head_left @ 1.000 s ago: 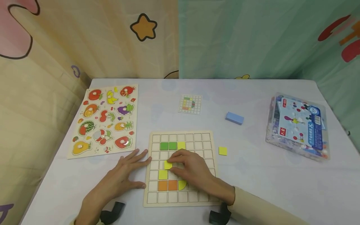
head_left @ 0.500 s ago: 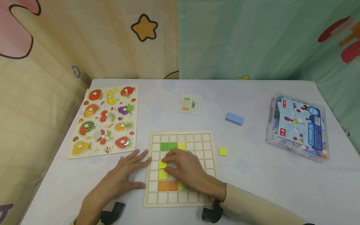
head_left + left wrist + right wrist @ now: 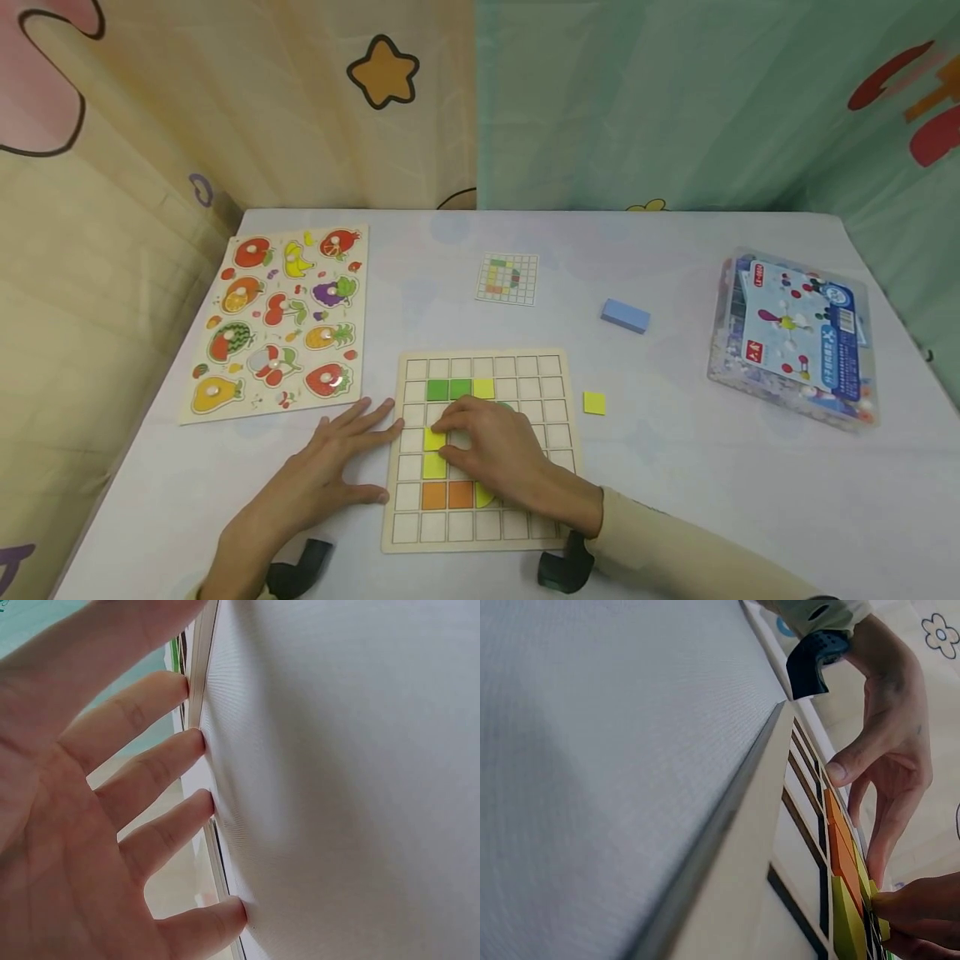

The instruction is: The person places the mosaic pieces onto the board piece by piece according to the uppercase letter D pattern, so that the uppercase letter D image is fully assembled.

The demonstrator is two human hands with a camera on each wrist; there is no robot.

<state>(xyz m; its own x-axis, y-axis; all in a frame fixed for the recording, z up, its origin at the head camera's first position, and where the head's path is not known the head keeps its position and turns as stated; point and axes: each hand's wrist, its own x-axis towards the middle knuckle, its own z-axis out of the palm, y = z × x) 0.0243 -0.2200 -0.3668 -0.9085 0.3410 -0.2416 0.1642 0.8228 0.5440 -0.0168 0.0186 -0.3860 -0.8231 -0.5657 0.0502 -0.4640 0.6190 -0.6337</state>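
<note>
A wooden grid board lies flat on the table. My right hand pinches a yellow square tile between thumb and fingers, over the cell directly above another yellow tile. Below those, two orange tiles sit beside a rounded yellow tile, partly covered by the hand. Near the top are two green tiles and a yellow one. Fingers spread, my left hand touches the board's left edge; the left wrist view shows its fingertips against that edge.
A loose yellow tile lies right of the board. Behind it are a small pattern card and a blue block. A fruit puzzle board stands at left, a clear plastic box at right.
My right hand has shifted slightly left, bringing the pinched yellow tile in line above the other yellow tile. In the last half second it has hardly moved. My left hand has stayed put.
</note>
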